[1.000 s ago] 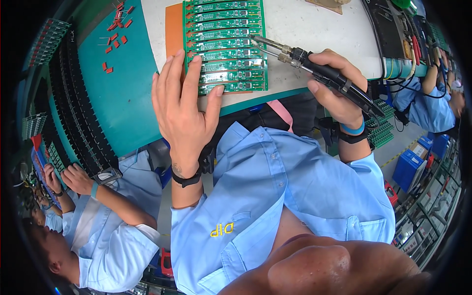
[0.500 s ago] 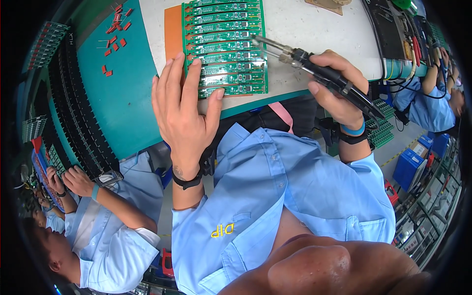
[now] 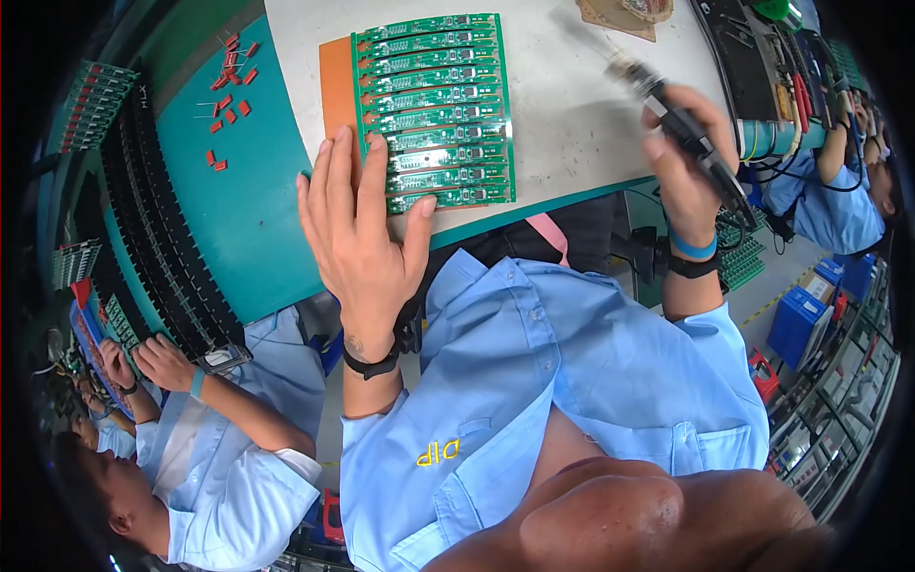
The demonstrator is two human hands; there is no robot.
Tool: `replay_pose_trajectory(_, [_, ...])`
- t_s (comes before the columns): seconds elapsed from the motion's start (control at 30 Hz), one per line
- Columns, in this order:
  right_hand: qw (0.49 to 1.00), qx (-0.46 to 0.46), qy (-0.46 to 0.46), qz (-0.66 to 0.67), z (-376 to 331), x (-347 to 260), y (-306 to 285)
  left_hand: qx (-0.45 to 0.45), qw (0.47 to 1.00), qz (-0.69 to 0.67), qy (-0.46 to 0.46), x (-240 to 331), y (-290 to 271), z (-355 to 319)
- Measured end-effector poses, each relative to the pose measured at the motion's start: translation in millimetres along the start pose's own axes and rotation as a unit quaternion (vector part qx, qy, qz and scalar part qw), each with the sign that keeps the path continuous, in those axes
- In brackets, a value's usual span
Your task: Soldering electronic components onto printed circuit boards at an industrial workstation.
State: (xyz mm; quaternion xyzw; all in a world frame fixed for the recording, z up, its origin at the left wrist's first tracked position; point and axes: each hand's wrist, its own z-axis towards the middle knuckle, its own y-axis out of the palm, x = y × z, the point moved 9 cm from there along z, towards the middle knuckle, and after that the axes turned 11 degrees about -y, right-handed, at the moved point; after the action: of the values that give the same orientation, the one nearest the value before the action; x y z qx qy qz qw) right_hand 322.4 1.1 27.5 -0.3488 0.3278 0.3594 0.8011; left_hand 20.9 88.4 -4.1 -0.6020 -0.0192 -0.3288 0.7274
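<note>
Pinning the green circuit-board panel [image 3: 434, 110] flat on the desk [image 3: 581, 114] with our spread left hand [image 3: 357, 229], we judge soldering underway; our right hand [image 3: 681, 167], fisted around the soldering iron [image 3: 667, 110], must next lower its tip precisely.

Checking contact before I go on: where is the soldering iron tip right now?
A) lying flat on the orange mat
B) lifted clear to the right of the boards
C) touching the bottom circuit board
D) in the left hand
B: the right hand holds the soldering iron raised above the white table, away from the green circuit boards.

Small red components [image 3: 229, 95] on teal mat [image 3: 238, 210], perhaps capacitors.
</note>
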Motion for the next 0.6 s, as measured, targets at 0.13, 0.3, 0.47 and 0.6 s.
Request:
replay_pose_trajectory(0.13, [0.987, -0.141, 0.011, 0.073, -5.6, -8.9, 33.8, 0.004, 1.0, -0.002, 0.001, -0.5, 0.1, -0.2])
replay_pose_trajectory(0.3, [0.982, -0.162, -0.009, 0.095, 0.2, -11.8, 48.1, -0.001, 1.0, 0.004, 0.002, 0.3, 1.0, 0.3])
replay_pose_trajectory(0.47, [0.982, -0.167, -0.01, 0.089, 2.2, -10.6, 52.2, -0.003, 1.0, 0.005, 0.0, 1.1, 1.1, 1.2])
replay_pose_trajectory(0.6, [0.981, -0.173, -0.013, 0.088, 2.3, -9.4, 53.0, -0.008, 1.0, 0.007, -0.003, 1.2, 0.9, 1.2])
